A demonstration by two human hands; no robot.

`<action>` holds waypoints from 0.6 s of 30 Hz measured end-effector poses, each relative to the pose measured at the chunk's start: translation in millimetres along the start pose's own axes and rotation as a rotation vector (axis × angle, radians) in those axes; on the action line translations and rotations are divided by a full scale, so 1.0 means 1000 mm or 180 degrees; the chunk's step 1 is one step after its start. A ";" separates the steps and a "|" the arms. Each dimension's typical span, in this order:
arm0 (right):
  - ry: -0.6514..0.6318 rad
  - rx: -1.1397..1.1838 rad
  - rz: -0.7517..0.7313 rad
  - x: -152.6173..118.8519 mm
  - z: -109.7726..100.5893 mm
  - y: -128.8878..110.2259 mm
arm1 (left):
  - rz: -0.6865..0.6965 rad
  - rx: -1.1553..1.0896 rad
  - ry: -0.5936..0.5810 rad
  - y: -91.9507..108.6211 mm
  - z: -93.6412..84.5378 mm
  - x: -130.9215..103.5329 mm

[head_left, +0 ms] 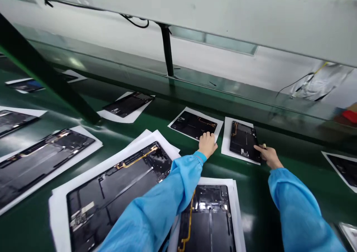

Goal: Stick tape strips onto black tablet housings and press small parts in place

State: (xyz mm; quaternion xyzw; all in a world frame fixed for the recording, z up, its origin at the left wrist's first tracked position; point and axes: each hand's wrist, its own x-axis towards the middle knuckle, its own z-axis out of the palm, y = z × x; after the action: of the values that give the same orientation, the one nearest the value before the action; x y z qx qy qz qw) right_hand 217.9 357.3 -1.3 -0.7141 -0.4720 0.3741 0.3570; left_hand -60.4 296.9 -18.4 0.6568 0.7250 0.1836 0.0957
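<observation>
Both my arms, in light blue sleeves, reach forward over a green belt. My left hand (207, 144) rests with fingers down on the near edge of an open black tablet chassis (193, 124) lying on a white sheet (192, 112). My right hand (267, 154) touches the near right corner of a second black chassis (243, 141) on its own white sheet (227, 136), and a small yellowish item shows between its fingers. Two bigger chassis lie close to me, one (117, 192) under my left forearm and one (208, 218) between my arms.
More black chassis on white sheets lie across the green belt (251, 192): at the left (41, 161), the back left (128, 104) and the far right (344, 168). A green diagonal strut (47, 73) crosses the left. A black post (167, 51) and a white overhead beam (223, 10) stand behind.
</observation>
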 end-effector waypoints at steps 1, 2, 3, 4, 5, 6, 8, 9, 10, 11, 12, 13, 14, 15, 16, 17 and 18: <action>0.0040 -0.0143 -0.0049 0.002 0.001 0.001 | -0.0024 0.0137 -0.0072 0.001 0.004 0.003; 0.0065 -0.0270 -0.0116 0.003 0.002 0.001 | -0.0045 0.0256 -0.0137 0.004 0.007 0.006; 0.0074 -0.0380 -0.0192 0.002 0.003 0.000 | -0.0063 0.0361 -0.0193 0.007 0.009 0.009; 0.0066 -0.0467 -0.0269 0.000 0.004 -0.002 | -0.0074 0.0454 -0.0241 0.011 0.010 0.012; 0.0045 -0.0528 -0.0346 -0.003 0.005 -0.004 | -0.0079 0.0538 -0.0277 0.015 0.010 0.014; 0.0010 -0.0563 -0.0415 -0.008 0.007 -0.006 | -0.0077 0.0614 -0.0304 0.018 0.010 0.016; -0.0093 -0.0564 -0.0514 -0.021 0.011 -0.010 | -0.0070 0.0749 -0.0326 0.021 0.008 0.017; -0.0162 -0.0534 -0.0538 -0.029 0.015 -0.011 | -0.0064 0.0807 -0.0325 0.020 0.005 0.016; -0.0248 -0.0486 -0.0543 -0.037 0.019 -0.011 | -0.0056 0.0859 -0.0316 0.019 0.002 0.015; -0.0353 -0.0420 -0.0529 -0.046 0.024 -0.010 | -0.0045 0.0907 -0.0304 0.016 -0.003 0.014; -0.0480 -0.0336 -0.0493 -0.055 0.031 -0.009 | -0.0033 0.0950 -0.0286 0.012 -0.008 0.013; -0.0630 -0.0237 -0.0437 -0.065 0.039 -0.007 | -0.0020 0.0989 -0.0266 0.007 -0.014 0.011; -0.0797 -0.0127 -0.0362 -0.074 0.049 -0.004 | -0.0011 0.1024 -0.0247 0.001 -0.020 0.009; -0.0974 -0.0012 -0.0269 -0.084 0.060 -0.002 | -0.0009 0.1054 -0.0231 -0.005 -0.027 0.007; -0.1146 0.0100 -0.0164 -0.093 0.073 -0.001 | -0.0012 0.1077 -0.0224 -0.010 -0.034 0.004; -0.1303 0.0207 -0.0057 -0.102 0.087 0.000 | -0.0021 0.1094 -0.0225 -0.015 -0.041 0.000; -0.1432 0.0309 0.0044 -0.110 0.102 -0.002 | -0.0031 0.1101 -0.0236 -0.020 -0.047 -0.003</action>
State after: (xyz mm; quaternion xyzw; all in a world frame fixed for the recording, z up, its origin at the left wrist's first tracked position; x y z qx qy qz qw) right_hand 98.4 270.1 -25.3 -0.5979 -0.5162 0.5485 0.2741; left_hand -96.0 285.5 16.6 0.6663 0.7450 0.0313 0.0088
